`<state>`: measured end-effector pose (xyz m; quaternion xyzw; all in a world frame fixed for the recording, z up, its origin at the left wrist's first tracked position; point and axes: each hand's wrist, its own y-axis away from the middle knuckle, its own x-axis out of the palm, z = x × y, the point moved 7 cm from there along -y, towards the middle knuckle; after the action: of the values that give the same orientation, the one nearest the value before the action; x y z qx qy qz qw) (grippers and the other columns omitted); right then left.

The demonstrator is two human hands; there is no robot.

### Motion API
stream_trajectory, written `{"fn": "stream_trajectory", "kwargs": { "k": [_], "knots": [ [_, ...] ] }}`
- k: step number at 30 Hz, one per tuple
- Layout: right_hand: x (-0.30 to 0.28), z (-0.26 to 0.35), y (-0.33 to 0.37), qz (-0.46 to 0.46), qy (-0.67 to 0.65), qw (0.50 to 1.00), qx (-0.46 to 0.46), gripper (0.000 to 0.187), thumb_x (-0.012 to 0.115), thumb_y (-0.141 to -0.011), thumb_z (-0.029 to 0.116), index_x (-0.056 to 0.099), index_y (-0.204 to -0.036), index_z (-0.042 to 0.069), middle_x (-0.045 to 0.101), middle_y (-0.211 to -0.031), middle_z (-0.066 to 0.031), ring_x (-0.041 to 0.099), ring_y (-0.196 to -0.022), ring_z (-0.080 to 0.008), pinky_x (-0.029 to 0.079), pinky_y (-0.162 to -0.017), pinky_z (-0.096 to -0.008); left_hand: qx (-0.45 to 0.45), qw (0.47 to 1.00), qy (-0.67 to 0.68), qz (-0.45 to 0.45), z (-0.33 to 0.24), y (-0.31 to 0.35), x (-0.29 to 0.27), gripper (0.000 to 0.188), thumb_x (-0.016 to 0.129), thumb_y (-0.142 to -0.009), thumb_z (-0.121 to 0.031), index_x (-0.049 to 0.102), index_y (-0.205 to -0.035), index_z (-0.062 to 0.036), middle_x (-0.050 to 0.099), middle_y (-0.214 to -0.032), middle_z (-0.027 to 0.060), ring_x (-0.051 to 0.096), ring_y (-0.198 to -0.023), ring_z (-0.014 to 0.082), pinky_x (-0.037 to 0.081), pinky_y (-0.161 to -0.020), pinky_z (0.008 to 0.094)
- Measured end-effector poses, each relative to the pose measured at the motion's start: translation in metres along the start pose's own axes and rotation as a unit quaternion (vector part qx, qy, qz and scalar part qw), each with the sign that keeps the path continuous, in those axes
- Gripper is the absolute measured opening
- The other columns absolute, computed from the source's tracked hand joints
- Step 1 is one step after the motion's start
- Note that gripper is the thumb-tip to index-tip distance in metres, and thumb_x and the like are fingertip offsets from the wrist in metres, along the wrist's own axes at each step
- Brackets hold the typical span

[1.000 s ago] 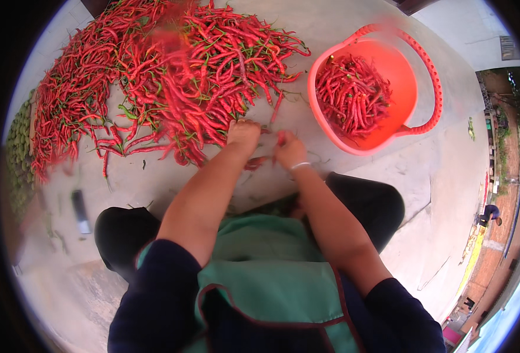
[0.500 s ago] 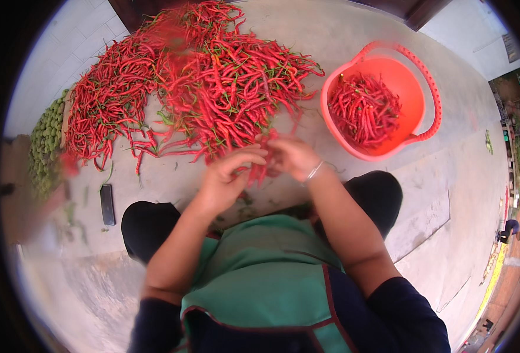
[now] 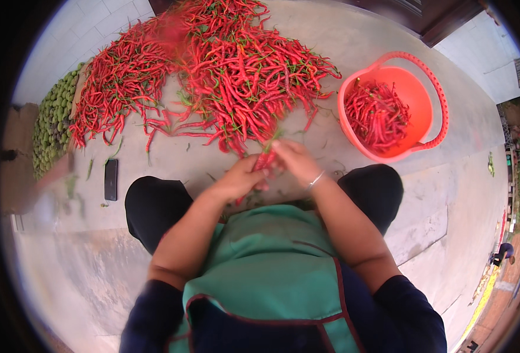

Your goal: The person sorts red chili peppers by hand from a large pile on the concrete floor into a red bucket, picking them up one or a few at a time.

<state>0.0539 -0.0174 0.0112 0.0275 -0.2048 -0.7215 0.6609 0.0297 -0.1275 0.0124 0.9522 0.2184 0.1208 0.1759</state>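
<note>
My left hand is closed around a few red chili peppers, their tips poking out below the fingers toward my lap. Close against it, my right hand, with a silver bangle at the wrist, pinches the upper end of these peppers, where green stems show. Both hands are slightly blurred. Just beyond them spreads a big pile of red chilies with green stems on the concrete floor. To the right stands a coral-red basket with a raised handle, partly filled with chilies.
A black phone lies on the floor left of my knee. Green rounded produce is heaped at the far left by a tiled wall. Loose stems litter the floor near my feet. Another person is far off at the right edge.
The peppers between my hands have tilted, and my left fingers now wrap more closely around them. My right hand stays at their upper end. The whole view has shifted slightly.
</note>
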Motion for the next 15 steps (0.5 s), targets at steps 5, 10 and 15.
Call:
{"fn": "stream_trajectory", "kwargs": {
  "k": [5,10,15],
  "knots": [
    [-0.011,-0.005,-0.005,-0.010,0.026,1.000,0.003,0.027,0.051,-0.091,0.027,0.060,-0.082,0.004,0.053,-0.069,0.0020,0.045,-0.061,-0.0059,0.039,-0.056,-0.0205,-0.022,0.987,0.159,0.003,0.012,-0.008,0.001,0.026,0.049,-0.090,-0.015,0.045,-0.114,-0.0039,0.058,-0.092,0.0078,0.058,-0.071,0.0122,0.047,-0.066,0.0250],
    [-0.011,-0.013,-0.004,0.027,0.053,0.998,-0.003,0.027,0.052,-0.090,0.028,0.061,-0.086,0.004,0.051,-0.067,0.0030,0.044,-0.062,-0.0054,0.039,-0.058,-0.0213,-0.098,0.988,0.105,0.058,0.022,-0.010,0.003,0.026,0.049,-0.090,-0.015,0.046,-0.113,-0.0031,0.057,-0.083,0.0075,0.057,-0.065,0.0137,0.048,-0.061,0.0262],
    [-0.010,-0.022,-0.007,0.054,0.043,0.997,0.037,0.027,0.052,-0.090,0.028,0.062,-0.090,0.003,0.051,-0.068,0.0028,0.047,-0.064,-0.0059,0.040,-0.057,-0.0218,-0.138,0.979,0.117,0.099,0.028,-0.009,0.004,0.023,0.050,-0.090,-0.016,0.048,-0.107,-0.0015,0.056,-0.079,0.0078,0.056,-0.061,0.0140,0.047,-0.054,0.0254]
  ]
}}
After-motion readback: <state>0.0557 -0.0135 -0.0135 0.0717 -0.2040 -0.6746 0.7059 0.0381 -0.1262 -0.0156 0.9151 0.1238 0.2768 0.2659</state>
